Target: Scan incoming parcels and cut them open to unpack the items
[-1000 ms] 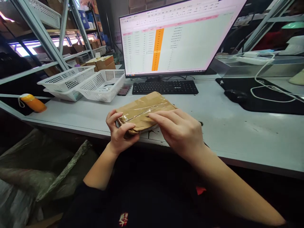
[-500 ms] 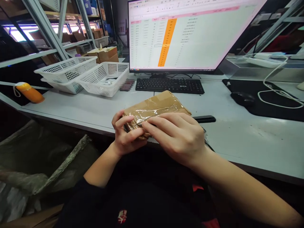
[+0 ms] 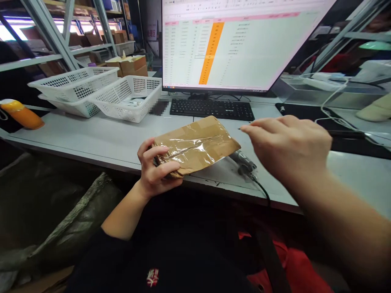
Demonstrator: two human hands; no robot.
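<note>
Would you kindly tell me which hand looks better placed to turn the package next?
Probably the left hand: its thumb and fingers hold the package by its left end. The right hand is raised apart from it, fingers pinched, with a small dark tip showing there.

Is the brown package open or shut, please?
The brown package looks shut: no flap stands up from its top; I cannot tell whether the clear tape is cut.

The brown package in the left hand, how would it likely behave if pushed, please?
The brown package is probably fairly stiff, looking flat with the left hand gripping one end. Its shiny tape may feel slippery, and its flat, boxy shape should resist rolling.
</note>
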